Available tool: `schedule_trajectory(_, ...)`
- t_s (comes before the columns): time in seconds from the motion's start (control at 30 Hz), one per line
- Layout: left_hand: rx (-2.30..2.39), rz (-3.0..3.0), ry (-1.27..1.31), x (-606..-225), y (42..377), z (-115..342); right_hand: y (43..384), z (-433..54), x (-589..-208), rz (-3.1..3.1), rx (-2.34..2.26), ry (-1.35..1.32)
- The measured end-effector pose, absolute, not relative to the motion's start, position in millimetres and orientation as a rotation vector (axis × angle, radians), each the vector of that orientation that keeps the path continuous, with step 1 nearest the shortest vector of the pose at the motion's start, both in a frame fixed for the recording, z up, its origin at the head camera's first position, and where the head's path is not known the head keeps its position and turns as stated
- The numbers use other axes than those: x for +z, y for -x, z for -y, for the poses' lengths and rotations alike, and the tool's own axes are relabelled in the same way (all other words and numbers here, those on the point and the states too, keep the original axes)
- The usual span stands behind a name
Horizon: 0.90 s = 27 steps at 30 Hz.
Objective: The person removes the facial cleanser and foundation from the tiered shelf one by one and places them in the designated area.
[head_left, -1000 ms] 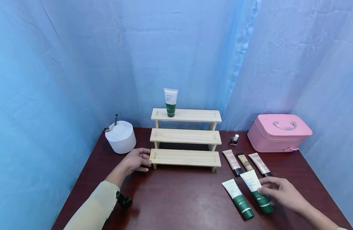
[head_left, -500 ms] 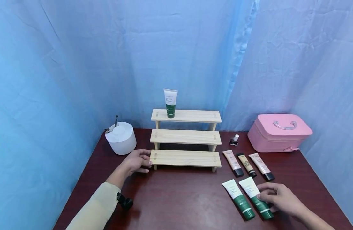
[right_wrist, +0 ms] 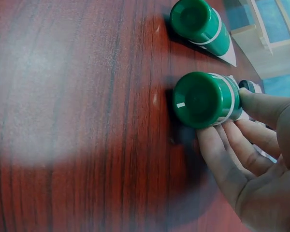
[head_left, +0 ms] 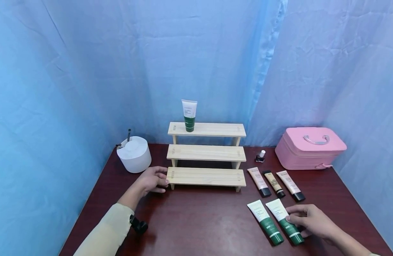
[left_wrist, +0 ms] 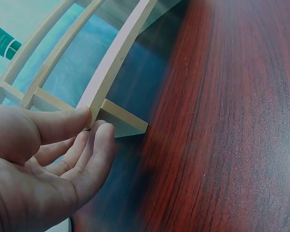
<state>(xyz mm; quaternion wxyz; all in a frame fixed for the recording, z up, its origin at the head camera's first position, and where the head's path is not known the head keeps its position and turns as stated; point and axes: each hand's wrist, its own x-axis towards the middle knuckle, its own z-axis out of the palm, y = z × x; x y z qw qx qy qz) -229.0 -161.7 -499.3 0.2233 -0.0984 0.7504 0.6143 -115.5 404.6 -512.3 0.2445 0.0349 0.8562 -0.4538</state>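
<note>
My left hand (head_left: 151, 180) pinches the left end of the lowest step of a three-tier wooden display shelf (head_left: 206, 176); the left wrist view shows the thumb on the board and the fingers curled below it. At the front right, my right hand (head_left: 311, 220) holds a white and green squeeze tube (head_left: 284, 221) between thumb and fingers, low at the tabletop. To its left lies a matching tube (head_left: 265, 222), flat on the table. A third such tube (head_left: 189, 115) stands upright, cap down, on the top step.
Behind the right hand lie two pink BB tubes (head_left: 259, 182) (head_left: 290, 185) and a beige tube (head_left: 274, 184). A nail polish bottle (head_left: 260, 156) and a pink case (head_left: 310, 147) stand farther back. A white round container (head_left: 134, 154) is left of the shelf.
My right hand has lowered its tube toward the table, slightly nearer me, uncovering the ends of the beige and right pink tubes. The left hand stays on the shelf.
</note>
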Motion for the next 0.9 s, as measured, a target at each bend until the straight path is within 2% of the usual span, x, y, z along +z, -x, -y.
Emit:
schedule_trajectory(0.67, 1.691, -2.068, 0.274, -499.2, 230.1, 162.7, 117.4, -406.7, -508.2, -2.320, -1.239, -0.083)
schedule_trajectory(0.9, 1.691, -2.062, 0.271, -498.7, 230.5, 162.0, 141.9, -397.1, -476.8, -2.557, -1.198, 0.222)
